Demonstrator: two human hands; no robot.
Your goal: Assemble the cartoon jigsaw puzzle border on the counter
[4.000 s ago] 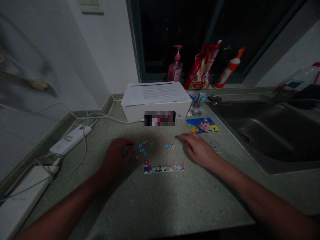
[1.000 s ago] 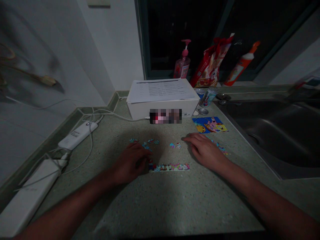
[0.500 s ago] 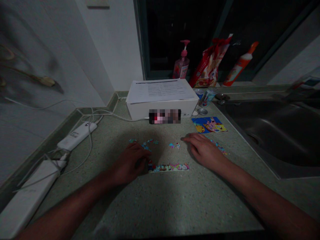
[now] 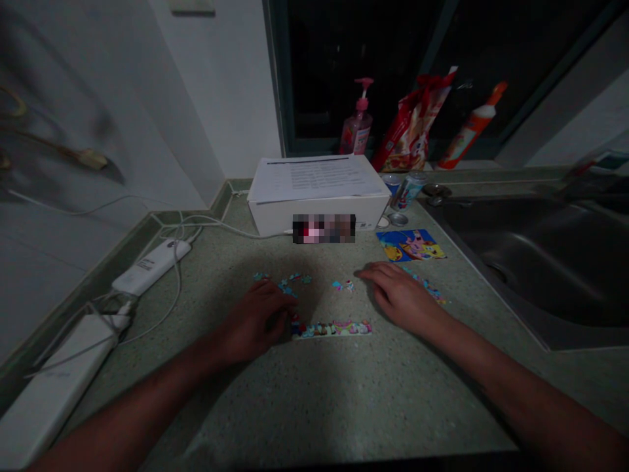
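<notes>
A joined strip of jigsaw puzzle pieces (image 4: 334,329) lies on the counter in front of me. My left hand (image 4: 263,318) is at its left end, fingers curled and closed; what they hold, if anything, is hidden. Loose puzzle pieces (image 4: 302,278) lie just beyond that hand, partly in its shadow. My right hand (image 4: 398,292) rests on the counter, fingers stretched forward and holding nothing visible. Left of its fingertips are a few small loose pieces (image 4: 343,286). More pieces (image 4: 430,288) lie in a row along its right side, partly covered by the hand.
Behind the pieces stands a white box (image 4: 272,216) with a printed sheet on top. A colourful cartoon picture card (image 4: 411,245) lies near the sink (image 4: 531,262). Cans (image 4: 410,190) stand beside the box. At the left are a power strip (image 4: 63,380), a white adapter (image 4: 152,265) and loose cables.
</notes>
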